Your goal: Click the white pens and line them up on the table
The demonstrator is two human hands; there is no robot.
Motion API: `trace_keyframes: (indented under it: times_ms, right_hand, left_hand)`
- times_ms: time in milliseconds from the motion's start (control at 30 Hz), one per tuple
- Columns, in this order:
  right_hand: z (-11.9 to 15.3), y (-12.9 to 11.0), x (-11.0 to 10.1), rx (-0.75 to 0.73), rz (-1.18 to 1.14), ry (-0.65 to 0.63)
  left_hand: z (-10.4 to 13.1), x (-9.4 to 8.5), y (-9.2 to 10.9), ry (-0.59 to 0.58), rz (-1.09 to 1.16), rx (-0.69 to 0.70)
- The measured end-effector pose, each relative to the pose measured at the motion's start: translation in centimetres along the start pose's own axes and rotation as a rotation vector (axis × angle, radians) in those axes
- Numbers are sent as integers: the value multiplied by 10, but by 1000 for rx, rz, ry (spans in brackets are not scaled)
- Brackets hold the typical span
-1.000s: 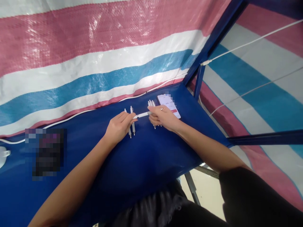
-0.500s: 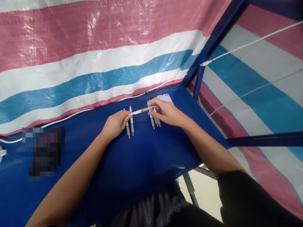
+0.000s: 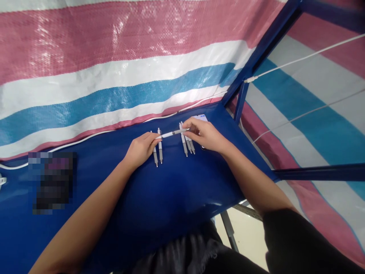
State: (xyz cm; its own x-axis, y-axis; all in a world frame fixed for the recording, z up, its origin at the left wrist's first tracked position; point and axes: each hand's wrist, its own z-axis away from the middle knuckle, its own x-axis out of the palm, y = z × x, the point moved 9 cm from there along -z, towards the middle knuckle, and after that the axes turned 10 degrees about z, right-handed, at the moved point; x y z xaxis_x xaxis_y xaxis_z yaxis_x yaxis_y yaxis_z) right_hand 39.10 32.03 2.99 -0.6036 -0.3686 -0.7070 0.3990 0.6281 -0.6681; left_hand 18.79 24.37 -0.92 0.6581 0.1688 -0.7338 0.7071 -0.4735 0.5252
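Blue table (image 3: 176, 190), striped tarp behind. At frame centre, left hand (image 3: 141, 149) and right hand (image 3: 205, 135) pinching opposite ends of pen (image 3: 172, 133); likely light, stiff, smooth, best gripped mid-barrel.

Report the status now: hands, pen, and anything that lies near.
Left hand and right hand hold one white pen by its ends. Two pens below left, three pens below right. Phone behind right hand.

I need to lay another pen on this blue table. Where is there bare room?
Bare blue table lies between the forearms, nearer than the pens. Another patch lies between the blurred patch and the left hand. It is crowded around the pen pair, pen trio and right hand.
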Motion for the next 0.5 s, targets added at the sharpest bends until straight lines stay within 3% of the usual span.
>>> trace_keyframes:
  times_ms: [200,300,500]
  right_hand:
    - [-1,11,-3,43,-108,111]
    - [-3,13,-8,8,-250,203]
    - [-3,26,-16,76,-502,343]
  left_hand:
    - [0,1,2,5,35,20]
    - [-1,1,0,3,68,-12]
    - [-3,-6,2,36,105,-33]
